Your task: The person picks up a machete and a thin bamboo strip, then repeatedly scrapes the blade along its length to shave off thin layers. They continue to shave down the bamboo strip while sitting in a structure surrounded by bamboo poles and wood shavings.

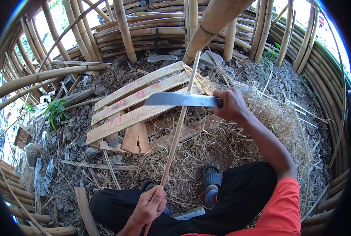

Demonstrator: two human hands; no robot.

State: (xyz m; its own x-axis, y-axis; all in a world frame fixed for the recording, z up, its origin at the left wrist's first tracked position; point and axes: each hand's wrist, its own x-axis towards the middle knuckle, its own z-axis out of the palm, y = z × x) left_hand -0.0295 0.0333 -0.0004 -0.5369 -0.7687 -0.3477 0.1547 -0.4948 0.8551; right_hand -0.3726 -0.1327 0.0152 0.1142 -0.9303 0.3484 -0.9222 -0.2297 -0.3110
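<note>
My right hand (231,103) is wrapped round the dark handle of a machete (179,99), its wide blade pointing left. The blade lies across a long thin bamboo strip (176,143), overlapping it in this view. Between my knees, my left hand (150,206) grips the lower part of that strip, thumb along it. From there the strip slants up and away, its far end near a thick bamboo pole (212,29).
Ahead lies a slatted wooden pallet (138,94) on rubble. Curly bamboo shavings (277,122) cover the ground around my sandals (212,177). Bamboo poles (124,31) and stacked bamboo (144,37) surround the spot. A bamboo piece (85,210) rests beside my left knee.
</note>
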